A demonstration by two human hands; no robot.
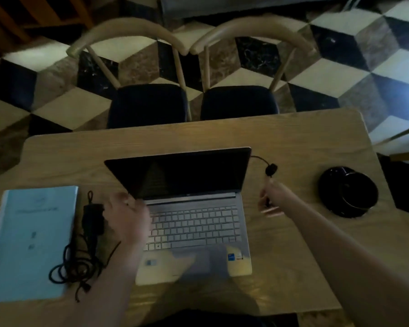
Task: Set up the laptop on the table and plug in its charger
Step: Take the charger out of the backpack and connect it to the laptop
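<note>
Pale wood runs under everything here – the table (293,142) fills the lower view, dim and warm. We see the left hand (128,218) lying at the laptop's left edge near the hinge, blurred; we cannot tell how far its fingers are curled or whether they grip anything. The right hand (268,201) reaches out beside the laptop's right edge, fingers pinched round a thin black cable (261,159) that loops up past a small dark lump to the back right corner of the screen.

The laptop (194,223) sits open at the middle of the table, silver keyboard showing, screen dark. The charger (92,218) lies to its left, its cord in a loose tangle – just beside a light blue booklet (33,244). A black cup on a saucer (348,192) stands well apart near the right edge. Bare wood stays open behind the screen; two chairs (149,105) are pushed in at the far edge.
</note>
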